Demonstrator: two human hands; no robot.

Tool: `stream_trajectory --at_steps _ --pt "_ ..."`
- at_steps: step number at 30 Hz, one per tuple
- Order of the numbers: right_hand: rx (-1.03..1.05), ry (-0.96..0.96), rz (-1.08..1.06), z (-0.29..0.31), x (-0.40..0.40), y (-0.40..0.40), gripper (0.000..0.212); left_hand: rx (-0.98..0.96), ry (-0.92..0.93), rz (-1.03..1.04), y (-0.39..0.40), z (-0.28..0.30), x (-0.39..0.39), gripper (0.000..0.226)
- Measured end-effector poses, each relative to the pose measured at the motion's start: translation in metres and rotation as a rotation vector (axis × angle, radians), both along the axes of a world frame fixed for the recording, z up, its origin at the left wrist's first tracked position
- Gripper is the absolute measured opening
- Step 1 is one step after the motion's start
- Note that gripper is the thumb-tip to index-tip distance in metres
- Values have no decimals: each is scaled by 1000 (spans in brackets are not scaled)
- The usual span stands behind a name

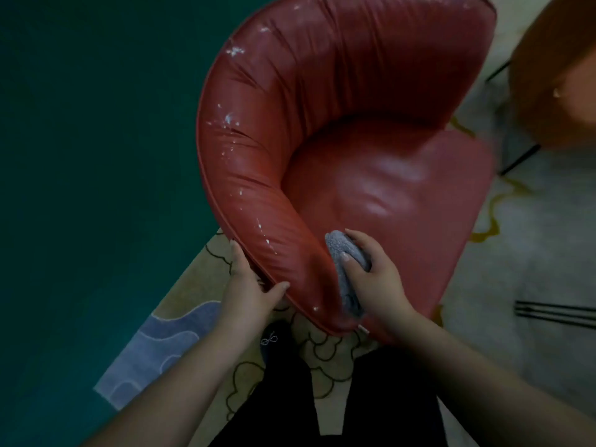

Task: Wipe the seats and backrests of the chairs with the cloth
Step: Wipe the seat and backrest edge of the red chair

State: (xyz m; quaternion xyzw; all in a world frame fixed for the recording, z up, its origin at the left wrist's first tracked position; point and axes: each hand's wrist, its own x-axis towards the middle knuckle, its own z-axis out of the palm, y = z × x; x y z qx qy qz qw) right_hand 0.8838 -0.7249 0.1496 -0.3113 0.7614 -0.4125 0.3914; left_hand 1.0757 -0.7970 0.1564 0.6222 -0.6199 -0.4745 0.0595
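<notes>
At the bottom of the frame the person's dark trousers (322,398) and a dark shoe (274,340) stand on a patterned rug (193,317), both forearms reaching up into the picture. Left of centre, the left hand (248,285) grips the outer edge of the red chair (322,124), thumb on the padded rim and fingers (237,253) curled round behind it, steadying the chair. Just to the right, the right hand (377,279) clutches the grey cloth (345,269), bunched in its fingers and pressed into the crease where the curved backrest (258,156) meets the seat (403,204) at the near end.

Judging by the surfaces, the work on this chair is only partly done: the seat in the middle of the frame looks smooth and shiny, while white specks and flakes dot the backrest up its left side to the top rim, so that curve seems left to wipe. Some of those marks may be worn upholstery rather than dirt; this cannot be told.

At the upper right edge part of an orange chair (554,75) shows, apart from the red one, and probably awaits the cloth
</notes>
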Motion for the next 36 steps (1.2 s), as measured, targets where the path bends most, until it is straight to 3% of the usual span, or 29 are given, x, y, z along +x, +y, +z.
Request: stream_trajectory --at_steps 6,11,15,19,23,28,30,34,36 --pt "25 42 -126 -4 17 24 38 -9 15 -14 5 -12 3 128" --pt "27 52 -134 -5 20 28 37 -104 23 -48 10 -15 7 123" --pt "11 81 -99 -7 25 27 39 -71 34 -34 7 -18 12 123" --pt "-70 206 35 -16 49 24 43 -136 3 -39 8 -20 12 122" --pt "-96 489 196 -30 66 22 49 -154 -22 -50 10 -18 15 120" --pt "182 326 -152 -40 27 25 41 -114 -55 -68 10 -10 15 120" --pt "146 339 -234 -36 24 23 42 -109 -57 -66 10 -8 12 120" --pt "-42 486 106 -34 58 12 43 -128 -72 -57 10 -10 12 119" --pt "71 420 23 -41 44 10 40 -127 -65 -60 9 -9 13 120"
